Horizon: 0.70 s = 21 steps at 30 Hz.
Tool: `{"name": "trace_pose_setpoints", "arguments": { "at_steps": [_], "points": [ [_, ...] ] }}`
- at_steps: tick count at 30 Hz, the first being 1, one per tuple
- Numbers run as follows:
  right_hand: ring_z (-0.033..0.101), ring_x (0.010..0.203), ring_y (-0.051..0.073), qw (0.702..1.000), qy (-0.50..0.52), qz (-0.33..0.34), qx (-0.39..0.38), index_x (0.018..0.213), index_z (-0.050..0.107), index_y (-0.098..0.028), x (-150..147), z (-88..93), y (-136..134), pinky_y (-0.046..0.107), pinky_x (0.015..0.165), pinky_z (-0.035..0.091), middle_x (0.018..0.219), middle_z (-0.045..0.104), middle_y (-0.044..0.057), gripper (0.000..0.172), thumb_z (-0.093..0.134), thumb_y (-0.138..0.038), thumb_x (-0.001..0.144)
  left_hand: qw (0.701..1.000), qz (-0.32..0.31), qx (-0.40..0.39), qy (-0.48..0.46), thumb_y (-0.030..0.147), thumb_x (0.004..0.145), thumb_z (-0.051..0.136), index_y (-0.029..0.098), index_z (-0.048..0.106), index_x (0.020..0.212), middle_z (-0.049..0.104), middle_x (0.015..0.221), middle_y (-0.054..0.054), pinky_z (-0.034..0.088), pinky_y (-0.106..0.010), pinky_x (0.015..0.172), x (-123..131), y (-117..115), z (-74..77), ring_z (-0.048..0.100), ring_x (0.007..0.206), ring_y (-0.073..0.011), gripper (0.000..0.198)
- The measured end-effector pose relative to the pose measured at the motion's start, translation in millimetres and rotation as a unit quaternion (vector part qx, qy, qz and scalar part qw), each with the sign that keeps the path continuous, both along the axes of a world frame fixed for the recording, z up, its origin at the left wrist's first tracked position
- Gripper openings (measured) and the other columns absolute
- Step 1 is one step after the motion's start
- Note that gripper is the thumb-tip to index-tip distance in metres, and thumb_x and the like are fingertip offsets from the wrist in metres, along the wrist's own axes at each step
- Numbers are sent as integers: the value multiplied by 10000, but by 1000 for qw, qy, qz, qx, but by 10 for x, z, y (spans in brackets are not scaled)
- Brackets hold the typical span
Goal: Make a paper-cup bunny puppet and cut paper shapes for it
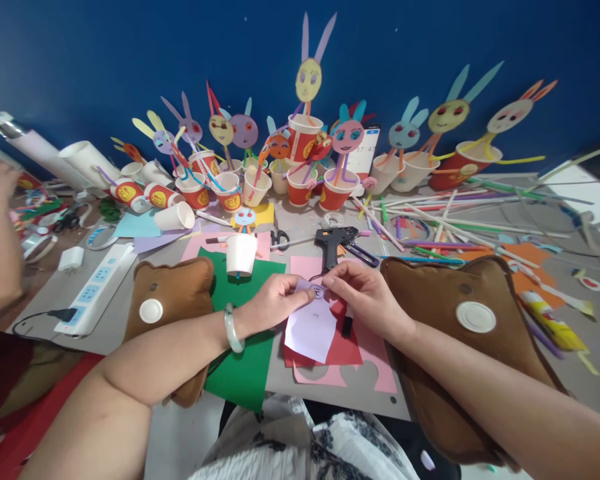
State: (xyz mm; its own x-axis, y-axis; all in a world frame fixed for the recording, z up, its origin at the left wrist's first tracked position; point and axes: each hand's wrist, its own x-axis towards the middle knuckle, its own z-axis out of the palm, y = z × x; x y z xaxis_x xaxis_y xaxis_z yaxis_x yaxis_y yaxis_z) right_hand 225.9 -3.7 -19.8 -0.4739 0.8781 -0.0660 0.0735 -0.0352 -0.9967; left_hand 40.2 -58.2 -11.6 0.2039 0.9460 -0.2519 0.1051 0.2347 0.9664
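Blue wall (205, 40) fills the background beyond the black glue gun (333, 243), with red-and-white cups (339, 195) standing on the grey table (276, 367) between the two. On the near side of that glue gun you have the lilac paper (307, 333) over red paper (347, 351), your left hand (277, 300) pinching its top edge. Just nearer than the glue gun, your right hand (367, 297) brings thumb and fingertips close at the lilac paper's upper right, though whether they grip it cannot be told.

A pale, glossy bangle (230, 328) rings the left wrist (237, 321), behind the fingers (286, 287). Below them, a folded white garment (275, 443) bears dark, flower-like patterning.
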Motion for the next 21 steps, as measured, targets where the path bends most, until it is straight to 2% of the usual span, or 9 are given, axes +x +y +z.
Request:
{"name": "trace_pose_setpoints", "arguments": {
  "at_steps": [4, 12, 21],
  "points": [
    [566, 568, 116, 1000, 14, 2, -26, 739, 657, -178, 16, 12, 13, 226, 502, 485, 621, 638, 22, 401, 679, -569, 821, 1000, 12, -3, -11, 369, 840, 643, 106, 670, 797, 604, 716, -20, 386, -215, 580, 8, 4, 6, 507, 644, -101, 267],
    [558, 582, 120, 999, 0, 53, -11, 692, 659, -184, 34, 3, 30, 247, 571, 494, 631, 630, 10, 366, 748, -533, 758, 999, 5, 0, -33, 457, 823, 663, 111, 672, 804, 597, 711, -18, 375, -218, 564, -8, 3, -8, 492, 621, -97, 347],
    [560, 538, 111, 998, 13, 55, -40, 699, 667, -181, 27, -16, 26, 241, 515, 485, 636, 640, 7, 322, 808, -470, 697, 1000, -7, -13, -13, 350, 817, 625, 110, 637, 756, 550, 680, -8, 346, -211, 539, 10, 5, 17, 462, 607, -90, 248]
  ]
}}
